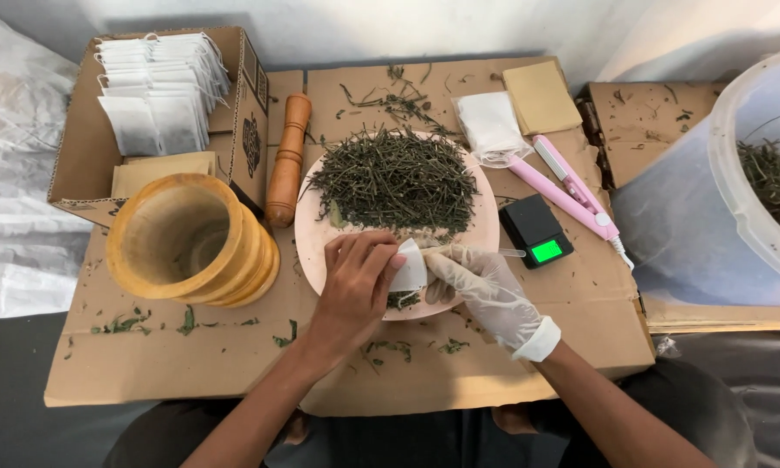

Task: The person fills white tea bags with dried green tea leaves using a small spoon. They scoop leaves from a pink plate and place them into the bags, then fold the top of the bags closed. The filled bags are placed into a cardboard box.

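Both hands meet over the pink plate [316, 238]: left hand [355, 282] fingers grip a small white bag [410, 267], gloved right hand [485, 290] fingers pinch a spoon [494, 252].

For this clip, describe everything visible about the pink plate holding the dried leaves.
The round pale pink plate lies flat on the brown cardboard sheet, between the wooden mortar and the small black digital scale. A heap of dark green dried leaves covers its far half; the near part is mostly bare, with a few scraps. The bare left hand and the white-gloved right hand are over its near rim, holding a small white paper bag there. The material looks smooth, perhaps plastic.
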